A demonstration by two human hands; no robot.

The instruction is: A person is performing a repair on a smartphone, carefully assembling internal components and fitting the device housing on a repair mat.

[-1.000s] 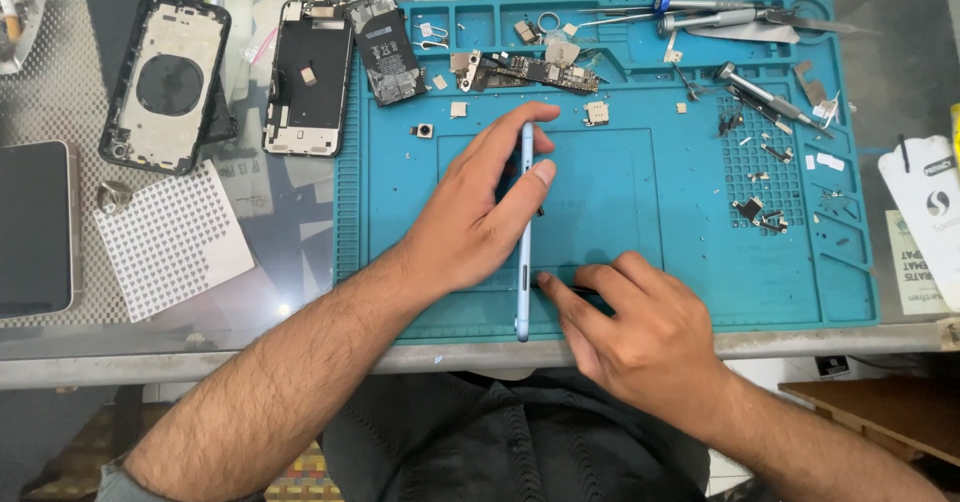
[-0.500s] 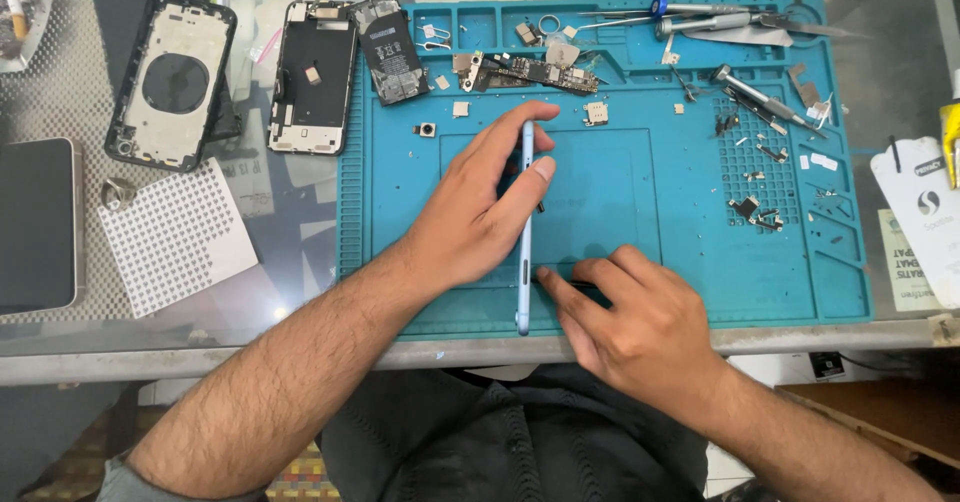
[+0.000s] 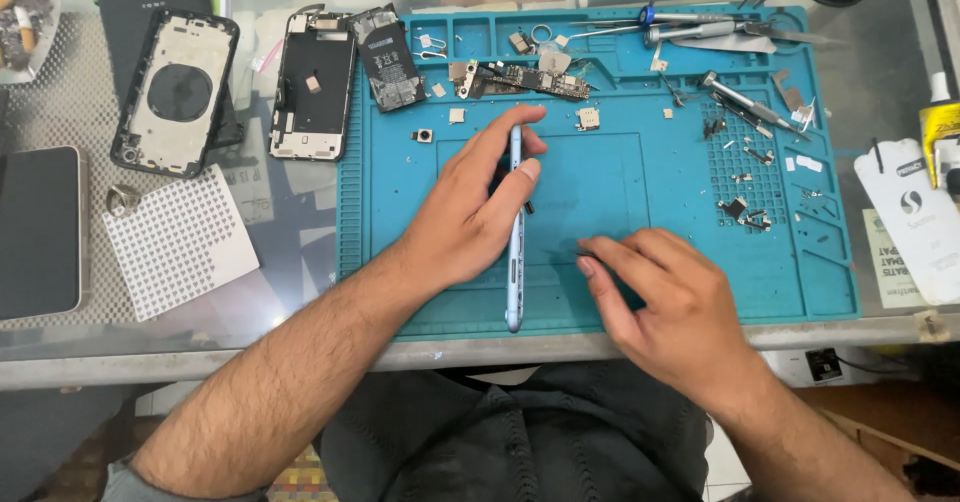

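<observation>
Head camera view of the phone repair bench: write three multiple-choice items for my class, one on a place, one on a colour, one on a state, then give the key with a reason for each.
1. Where is the loose circuit board?
A. Near the far edge of the mat
B. On the white perforated sheet
C. Under the right hand

2. What colour is the work mat?
A. Red
B. Blue
C. Yellow

3. How does the phone frame stand?
A. Flat, face down
B. Leaning on a bottle
C. On its long edge, held by the left hand

Key:
1 A, the board lies among small parts near the mat's far edge.
2 B, the mat is blue all over.
3 C, the left hand grips the thin frame upright on edge, while the right hand rests on the mat beside it.
</observation>
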